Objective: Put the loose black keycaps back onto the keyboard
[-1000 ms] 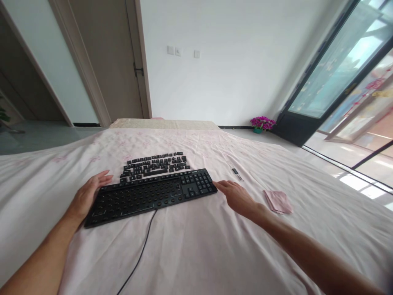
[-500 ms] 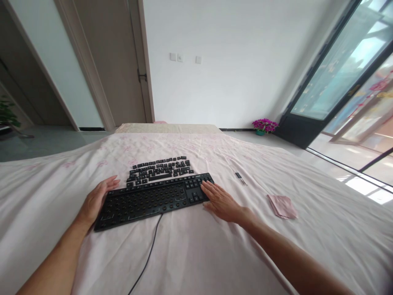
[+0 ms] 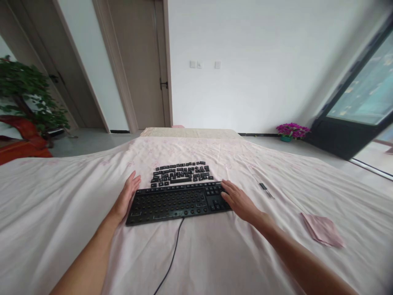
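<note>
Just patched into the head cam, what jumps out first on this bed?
A black keyboard with most keycaps stripped off lies mid-sheet, the left hand flat against its left end and the right hand resting on its right end. Just beyond it the loose keycaps lie in rows on the pink bedsheet. To the right lie a small dark tool and a folded pink cloth.

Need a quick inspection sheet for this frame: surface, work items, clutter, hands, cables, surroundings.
Surface: pink sheet, wrinkled.
Work items: black keyboard, most keycaps off; loose keycaps laid behind it.
Clutter: folded pink cloth; small dark tool.
Hands: left hand open against the keyboard's left end; right hand open, flat on its right end.
Cables: keyboard cable runs toward the camera.
Surroundings: door, potted plant, purple flowers, glass door.
</note>
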A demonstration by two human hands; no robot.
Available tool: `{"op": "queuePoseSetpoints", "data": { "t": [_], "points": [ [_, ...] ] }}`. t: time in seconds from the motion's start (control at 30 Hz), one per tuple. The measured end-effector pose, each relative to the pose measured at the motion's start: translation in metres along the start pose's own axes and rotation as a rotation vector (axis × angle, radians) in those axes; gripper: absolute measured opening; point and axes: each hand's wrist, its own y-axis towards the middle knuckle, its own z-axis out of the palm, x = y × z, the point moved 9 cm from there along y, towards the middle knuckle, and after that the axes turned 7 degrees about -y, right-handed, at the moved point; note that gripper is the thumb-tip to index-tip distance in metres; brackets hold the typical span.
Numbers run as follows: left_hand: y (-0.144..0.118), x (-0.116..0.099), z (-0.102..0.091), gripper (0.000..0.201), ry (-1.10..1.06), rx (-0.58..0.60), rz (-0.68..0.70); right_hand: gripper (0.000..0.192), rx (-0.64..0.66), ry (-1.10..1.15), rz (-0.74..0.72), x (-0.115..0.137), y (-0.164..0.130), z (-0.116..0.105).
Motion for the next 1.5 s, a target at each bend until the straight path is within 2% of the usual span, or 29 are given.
{"op": "queuePoseSetpoints", "data": {
  "t": [0.07, 0.2, 0.37, 0.5, 0.7, 0.77, 0.83, 0.93, 1.0, 1.13, 1.23, 1.37, 1.5],
  "points": [
    [-0.001, -0.002, 0.003, 0.072, -0.027, 0.005, -0.002, 0.055, -0.074, 0.059, 0.127, -0.022, 0.008, -0.005],
    [-0.002, -0.001, 0.010, 0.076, -0.025, 0.046, 0.007, 0.060, 0.015, 0.212, 0.366, -0.052, 0.018, 0.013],
    [0.000, 0.006, 0.014, 0.075, -0.056, 0.014, 0.029, 0.062, 0.013, 0.303, 0.467, -0.062, 0.021, 0.018],
    [0.001, 0.009, 0.027, 0.072, -0.031, 0.002, 0.047, 0.059, 0.005, 0.337, 0.525, -0.078, 0.020, 0.012],
    [0.005, 0.007, 0.038, 0.073, -0.083, 0.000, 0.024, 0.058, 0.003, 0.397, 0.505, -0.093, 0.021, 0.005],
    [0.010, 0.005, 0.035, 0.075, -0.142, -0.018, 0.024, 0.056, 0.004, 0.416, 0.491, -0.096, 0.025, 0.002],
    [0.018, 0.002, 0.024, 0.078, -0.205, -0.086, 0.038, 0.056, 0.018, 0.401, 0.489, -0.101, 0.029, 0.002],
    [0.028, 0.005, 0.002, 0.080, -0.255, -0.251, 0.052, 0.058, 0.069, 0.281, 0.491, -0.110, 0.034, 0.009],
    [0.031, 0.005, -0.005, 0.075, -0.277, -0.283, 0.097, 0.057, 0.085, 0.167, 0.484, -0.116, 0.035, 0.014],
    [0.031, 0.008, -0.008, 0.071, -0.267, -0.297, 0.111, 0.055, 0.078, 0.029, 0.494, -0.124, 0.032, 0.023],
    [0.028, 0.010, -0.012, 0.069, -0.330, -0.388, 0.101, 0.055, 0.080, -0.012, 0.493, -0.126, 0.033, 0.025],
    [0.027, 0.015, -0.011, 0.062, -0.426, -0.469, 0.046, 0.051, 0.116, -0.047, 0.448, -0.130, 0.041, 0.020],
    [0.029, 0.020, -0.005, 0.063, -0.475, -0.458, 0.021, 0.044, 0.174, -0.146, 0.398, -0.121, 0.060, 0.005]
  ]
}}
